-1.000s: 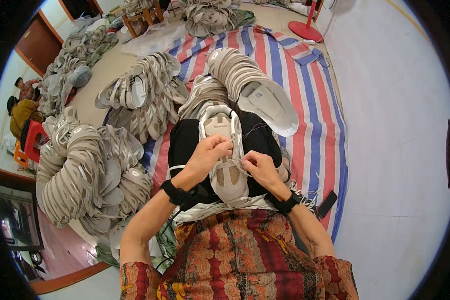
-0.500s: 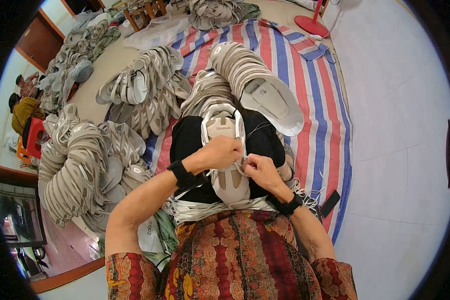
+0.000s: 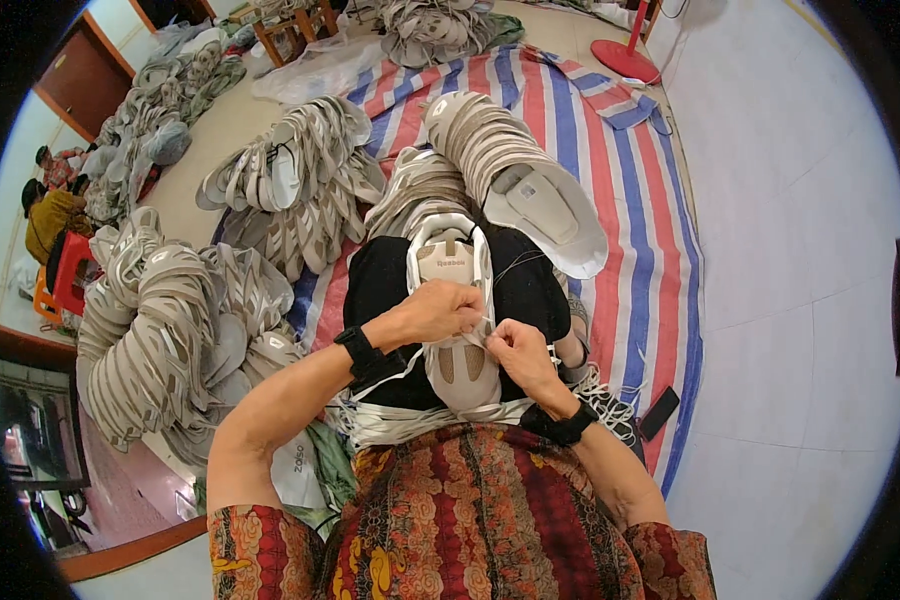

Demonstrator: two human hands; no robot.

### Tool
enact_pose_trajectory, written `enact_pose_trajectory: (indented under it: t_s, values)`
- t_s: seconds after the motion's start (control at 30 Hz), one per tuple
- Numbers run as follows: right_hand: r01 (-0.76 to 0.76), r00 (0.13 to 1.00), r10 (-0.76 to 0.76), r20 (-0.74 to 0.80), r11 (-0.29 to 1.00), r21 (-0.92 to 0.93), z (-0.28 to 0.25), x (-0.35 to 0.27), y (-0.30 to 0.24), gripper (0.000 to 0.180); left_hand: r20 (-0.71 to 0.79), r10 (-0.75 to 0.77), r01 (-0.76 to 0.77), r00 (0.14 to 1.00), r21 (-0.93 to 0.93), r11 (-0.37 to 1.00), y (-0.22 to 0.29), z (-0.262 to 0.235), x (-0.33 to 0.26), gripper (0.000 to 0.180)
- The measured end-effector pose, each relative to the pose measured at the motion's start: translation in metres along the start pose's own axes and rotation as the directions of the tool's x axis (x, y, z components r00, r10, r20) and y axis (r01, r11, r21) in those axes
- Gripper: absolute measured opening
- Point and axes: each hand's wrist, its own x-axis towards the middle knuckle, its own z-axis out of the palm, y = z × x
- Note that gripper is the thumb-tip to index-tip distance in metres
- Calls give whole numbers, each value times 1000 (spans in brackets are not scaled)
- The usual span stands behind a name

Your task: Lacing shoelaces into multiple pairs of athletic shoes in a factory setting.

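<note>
Both hands [image 3: 438, 311] pinch lace [image 3: 487, 321] on a beige shoe [image 3: 466, 372].

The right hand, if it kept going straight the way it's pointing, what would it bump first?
Probably the left hand: it's just ahead of the right hand, up and to the left in the picture. Depth is unclear, though, so it might brush the beige shoe underneath first.

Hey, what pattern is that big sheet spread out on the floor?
The sheet has red, white and blue stripes; the head view shows it best.
</note>
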Motion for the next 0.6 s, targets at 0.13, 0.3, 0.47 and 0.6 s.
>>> enact_pose_trajectory:
  t_s: [0.13, 0.3, 0.47, 0.6]
  values:
    - [142, 979, -171, -108, 961, -239, 8, 3, -10, 16, -5, -14, 14, 1000, 69, 998, 2, 0, 4, 9]
    - [-143, 985, 115, 128, 961, 237, -4, 6, -3, 14, -71, 76, -68, 995, 100, 993, -3, 5, -3, 9]
    - [-160, 986, 146, 85, 971, 179, -5, 6, -1, 15, -158, 133, -121, 978, 84, 989, 0, 13, -4, 9]
    - [-62, 996, 59, -70, 997, -52, 0, 12, -7, 18, -215, 241, -199, 947, 201, 959, -1, 13, -2, 10]
